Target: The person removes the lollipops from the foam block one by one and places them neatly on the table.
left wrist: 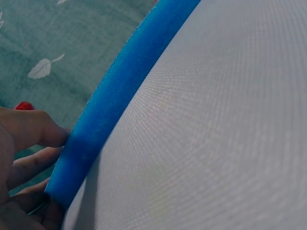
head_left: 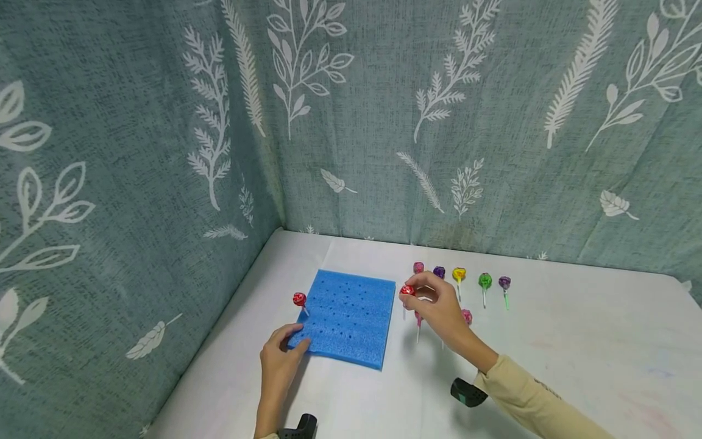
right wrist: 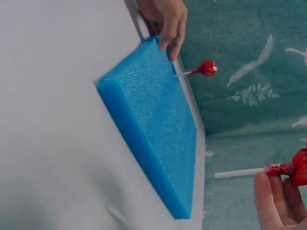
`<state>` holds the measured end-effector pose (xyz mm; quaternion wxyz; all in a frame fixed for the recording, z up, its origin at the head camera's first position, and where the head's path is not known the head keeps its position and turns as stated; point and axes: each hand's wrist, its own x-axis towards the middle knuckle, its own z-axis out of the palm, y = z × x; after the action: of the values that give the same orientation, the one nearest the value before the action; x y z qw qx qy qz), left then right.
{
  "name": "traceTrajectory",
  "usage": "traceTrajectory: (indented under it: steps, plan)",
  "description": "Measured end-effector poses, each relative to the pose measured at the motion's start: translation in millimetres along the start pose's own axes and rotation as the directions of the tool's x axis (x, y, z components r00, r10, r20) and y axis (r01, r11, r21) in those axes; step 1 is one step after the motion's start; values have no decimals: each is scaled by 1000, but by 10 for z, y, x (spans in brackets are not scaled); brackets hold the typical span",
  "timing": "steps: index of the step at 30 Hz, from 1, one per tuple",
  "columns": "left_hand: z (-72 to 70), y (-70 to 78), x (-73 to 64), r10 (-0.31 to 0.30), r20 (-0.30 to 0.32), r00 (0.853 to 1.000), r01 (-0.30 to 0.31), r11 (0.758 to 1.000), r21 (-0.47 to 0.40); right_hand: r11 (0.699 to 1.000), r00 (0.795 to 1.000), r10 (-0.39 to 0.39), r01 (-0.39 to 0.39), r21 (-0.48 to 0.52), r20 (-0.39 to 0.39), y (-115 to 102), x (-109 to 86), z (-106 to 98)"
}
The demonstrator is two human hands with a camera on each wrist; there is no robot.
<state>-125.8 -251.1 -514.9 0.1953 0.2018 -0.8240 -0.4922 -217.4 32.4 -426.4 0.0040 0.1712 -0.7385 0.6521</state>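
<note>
A blue foam board (head_left: 345, 317) with rows of small holes lies flat on the white table. Along its left edge, one red lollipop (head_left: 299, 299) stands with its stick in the foam, leaning slightly. My left hand (head_left: 278, 363) holds the board's near left corner, thumb on the near edge and fingers at the left side. Right of the board, my right hand (head_left: 439, 306) pinches a second red lollipop (right wrist: 299, 167) by its wrapped head. Its white stick (right wrist: 239, 173) points away from the fingers and is apart from the foam.
Behind my right hand is a row of lollipops: pink (head_left: 419, 267), purple (head_left: 439, 272), yellow (head_left: 459, 274), green (head_left: 485, 280) and dark purple (head_left: 504, 282). Another pink lollipop (head_left: 467, 317) is partly hidden by that hand. A patterned green curtain (head_left: 373, 122) borders the table.
</note>
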Motion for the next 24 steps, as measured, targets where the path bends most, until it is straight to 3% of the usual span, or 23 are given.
traceTrajectory:
  steps: [8, 24]
  plan:
    - [-2, 1, -4, 7, 13, 1000, -7, 1000, 5, 995, 996, 87, -86, 43, -30, 115, -30, -45]
    - [8, 0, -6, 2, 7, 1000, -2, 1000, 12, 978, 981, 193, -191, 80, -11, 241, -96, -93]
